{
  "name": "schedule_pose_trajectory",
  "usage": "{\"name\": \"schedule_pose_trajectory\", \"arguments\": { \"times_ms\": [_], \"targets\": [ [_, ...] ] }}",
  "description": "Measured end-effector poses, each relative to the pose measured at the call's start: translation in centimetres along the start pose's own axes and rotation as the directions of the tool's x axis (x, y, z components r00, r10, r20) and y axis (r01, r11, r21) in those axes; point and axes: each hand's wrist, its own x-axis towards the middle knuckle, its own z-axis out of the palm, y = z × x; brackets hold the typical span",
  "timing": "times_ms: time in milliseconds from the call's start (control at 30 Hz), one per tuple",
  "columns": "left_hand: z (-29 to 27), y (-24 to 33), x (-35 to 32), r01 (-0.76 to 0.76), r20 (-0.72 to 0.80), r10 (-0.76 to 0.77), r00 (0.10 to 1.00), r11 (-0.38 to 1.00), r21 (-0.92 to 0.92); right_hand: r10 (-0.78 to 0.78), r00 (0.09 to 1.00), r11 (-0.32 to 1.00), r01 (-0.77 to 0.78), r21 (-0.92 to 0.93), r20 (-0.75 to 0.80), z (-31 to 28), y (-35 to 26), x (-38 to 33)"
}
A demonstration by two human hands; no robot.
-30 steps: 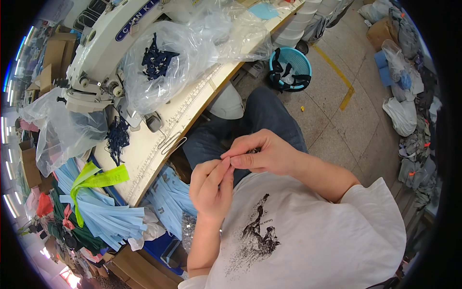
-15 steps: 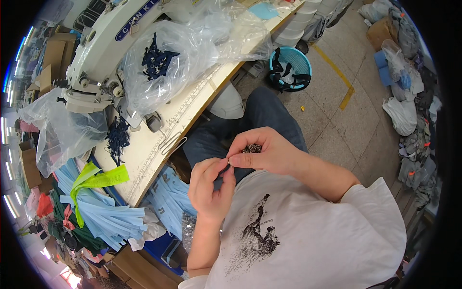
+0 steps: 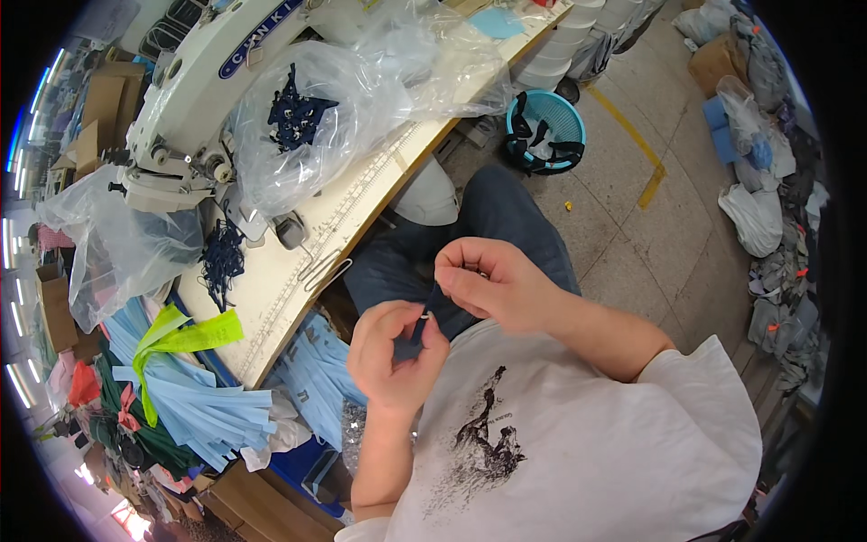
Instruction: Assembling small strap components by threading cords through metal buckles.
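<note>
Compared with a second ago, the left hand (image 3: pixel 397 357) has dropped, drawing a short dark strap (image 3: pixel 424 321) taut below the right hand (image 3: pixel 492 285); both sets of fingers pinch its ends, over the lap, off the worktop (image 3: pixel 298 280).

A single head-worn fisheye looks steeply down, close over the lap and worktable (image 3: pixel 298 271).

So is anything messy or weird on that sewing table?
Nothing looks broken or spilled. It is just crowded: a crumpled clear plastic bag of small dark pieces leans on the white sewing machine, and blue fabric strips hang off the table edge. Both hands, left hand and right hand, pinch a small dark strip.
</note>
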Motion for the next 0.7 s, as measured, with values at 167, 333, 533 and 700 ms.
{"name": "schedule_pose_trajectory", "arguments": {
  "times_ms": [167,333,533,700],
  "targets": [
    [0.2,-0.2,-0.8,0.183,-0.018,-0.207,0.978,0.896,-0.404,0.045,0.998,0.99,-0.05,0.133,0.043,0.2,0.3,0.1],
    [-1.1,-0.3,-0.2,0.099,0.156,-0.047,0.987,0.934,-0.344,0.059,0.997,0.987,-0.067,0.144,0.057,-0.1,0.3,0.0],
    [-1.0,-0.9,-0.8,0.285,0.159,-0.239,0.958,0.856,-0.432,0.035,0.997,0.99,-0.044,0.133,0.07,-0.2,0.2,-0.2],
    [-0.4,-0.5,-0.3,0.417,0.181,-0.376,0.909,0.813,-0.407,-0.037,0.998,0.999,0.037,-0.007,0.056,0.1,-0.1,-0.4]
  ]
}}
